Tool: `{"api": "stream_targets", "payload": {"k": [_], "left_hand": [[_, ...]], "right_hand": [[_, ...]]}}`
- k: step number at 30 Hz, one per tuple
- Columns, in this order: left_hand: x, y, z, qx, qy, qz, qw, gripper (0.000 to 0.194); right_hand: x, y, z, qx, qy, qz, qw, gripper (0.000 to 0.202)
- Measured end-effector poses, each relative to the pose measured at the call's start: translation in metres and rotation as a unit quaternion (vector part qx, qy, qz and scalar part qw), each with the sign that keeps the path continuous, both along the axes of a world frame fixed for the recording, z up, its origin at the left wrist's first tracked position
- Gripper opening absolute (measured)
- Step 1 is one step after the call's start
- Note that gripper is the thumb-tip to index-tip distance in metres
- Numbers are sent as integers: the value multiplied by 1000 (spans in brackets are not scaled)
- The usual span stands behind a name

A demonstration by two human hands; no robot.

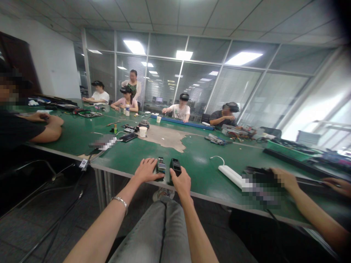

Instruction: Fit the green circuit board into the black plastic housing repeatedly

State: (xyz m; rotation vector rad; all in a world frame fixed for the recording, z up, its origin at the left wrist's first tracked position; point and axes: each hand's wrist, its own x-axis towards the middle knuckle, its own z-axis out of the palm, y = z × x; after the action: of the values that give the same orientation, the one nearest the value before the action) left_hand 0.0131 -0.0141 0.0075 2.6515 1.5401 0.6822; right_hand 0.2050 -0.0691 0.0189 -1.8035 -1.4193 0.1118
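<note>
My left hand (147, 170) lies on the green table, fingers stretched out and spread. Its thumb reaches the near end of a small electronic device with an exposed circuit board (161, 166). Just to the right, my right hand (182, 179) is closed around a black plastic casing (175, 166), with the thumb on its left side and the other fingers mostly hidden. The casing looks like a handheld device's shell; its exact kind is unclear. A narrow gap separates it from the circuit board device.
A white power strip (231, 176) lies to the right, near a co-worker's hand (285, 179). Ahead stand a paper cup (143, 131) and a black phone-like slab (128, 137). A green basket (290, 149) is at far right. Several people sit around the table (200, 160).
</note>
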Motion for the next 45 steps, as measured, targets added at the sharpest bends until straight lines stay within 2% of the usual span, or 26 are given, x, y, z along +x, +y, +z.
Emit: {"api": "stream_targets", "payload": {"k": [5, 9, 15, 22, 28, 33, 39, 45], "left_hand": [[-1, 0, -1, 5, 2, 1, 1000, 88], [-1, -1, -1, 9, 0, 1, 1000, 86], [-1, 0, -4, 14, 1, 1, 1000, 82], [-2, 1, -4, -4, -24, 15, 1000, 104], [-3, -3, 1, -15, -31, -12, 999, 115], [-2, -4, 2, -25, -25, -5, 999, 110], [-1, -2, 1, -21, -28, -7, 999, 109], [-2, -1, 0, -7, -21, -7, 1000, 109]], "right_hand": [[-16, 7, 23, 43, 70, 51, 995, 42], [-33, 12, 32, 26, 66, 81, 994, 34], [-47, 16, 34, 6, 33, 56, 998, 33], [-54, 20, 38, -69, -37, 51, 996, 36], [-57, 13, 25, -121, -78, 45, 989, 39], [-57, 6, 17, -82, -92, 59, 991, 60], [-56, 7, 19, -51, -12, 66, 996, 35], [-42, 9, 33, 49, 60, 66, 995, 36]]}}
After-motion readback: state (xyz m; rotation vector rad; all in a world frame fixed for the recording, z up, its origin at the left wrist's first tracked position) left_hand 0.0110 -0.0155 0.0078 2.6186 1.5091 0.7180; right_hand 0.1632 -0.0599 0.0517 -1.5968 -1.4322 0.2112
